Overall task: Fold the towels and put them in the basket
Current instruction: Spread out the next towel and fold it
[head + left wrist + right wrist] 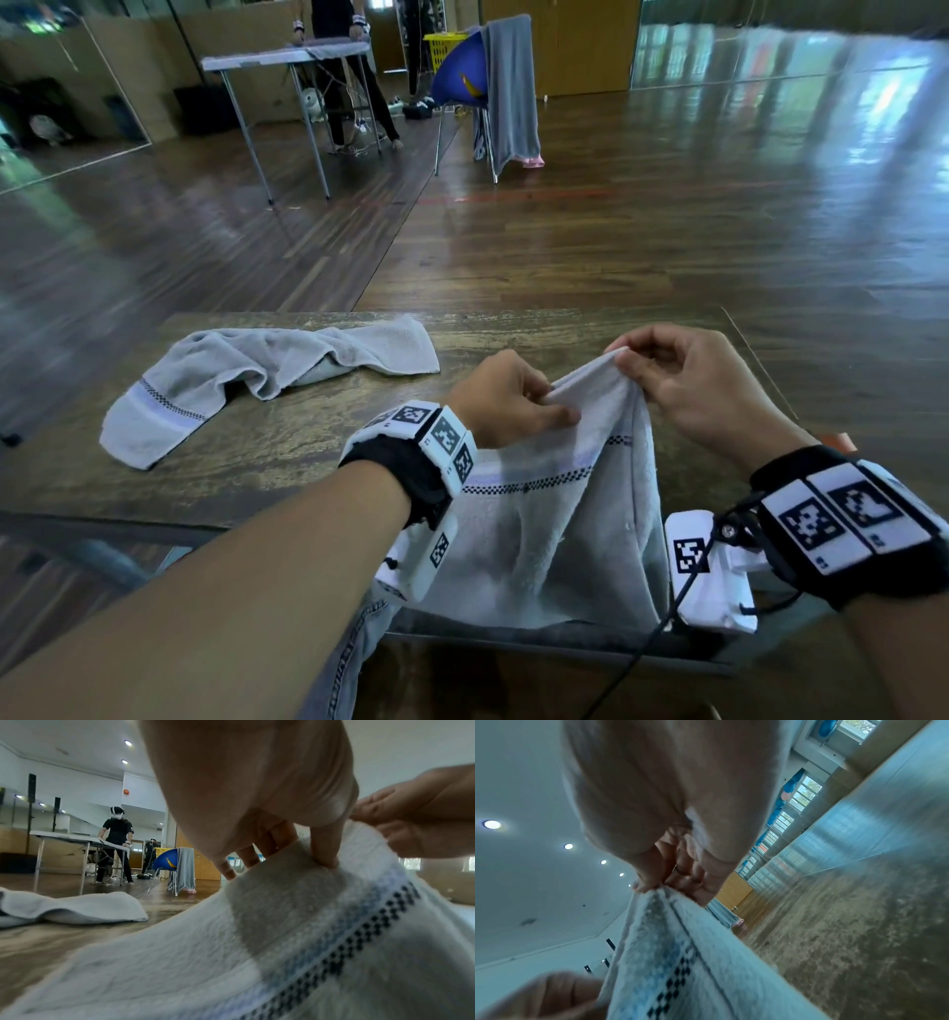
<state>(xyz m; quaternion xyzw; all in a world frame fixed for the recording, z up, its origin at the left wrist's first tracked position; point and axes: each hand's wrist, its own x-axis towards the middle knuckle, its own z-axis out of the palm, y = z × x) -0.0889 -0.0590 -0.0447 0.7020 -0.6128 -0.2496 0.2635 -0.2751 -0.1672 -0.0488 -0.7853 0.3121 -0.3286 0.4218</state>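
The task looks to be at an early stage: neither towel on the desk [287, 478] is folded yet, and no basket for them shows near the desk; the only basket in sight is a yellow one [445, 50] far across the room, and whether it is the one meant cannot be told. The held towel [544, 539] is at the near edge of the desk, toward its right side, lifted by its top edge so that the rest drapes down over the near edge. The left hand [506, 398] pinches that top edge between thumb and curled fingers, and the right hand [683, 380] pinches a corner just beside it, lifted slightly higher; the two hands are close together, so the cloth hangs bunched in a tent shape, not spread flat. It is pale grey-white terry with a woven band of light blue edged by small dark checks running across it. The second towel [257, 377] lies crumpled and twisted at the far left of the desk, one end with the same band reaching the left edge. Judging from this, what remains is spreading and folding the held towel, then the crumpled one, then putting both in the basket.
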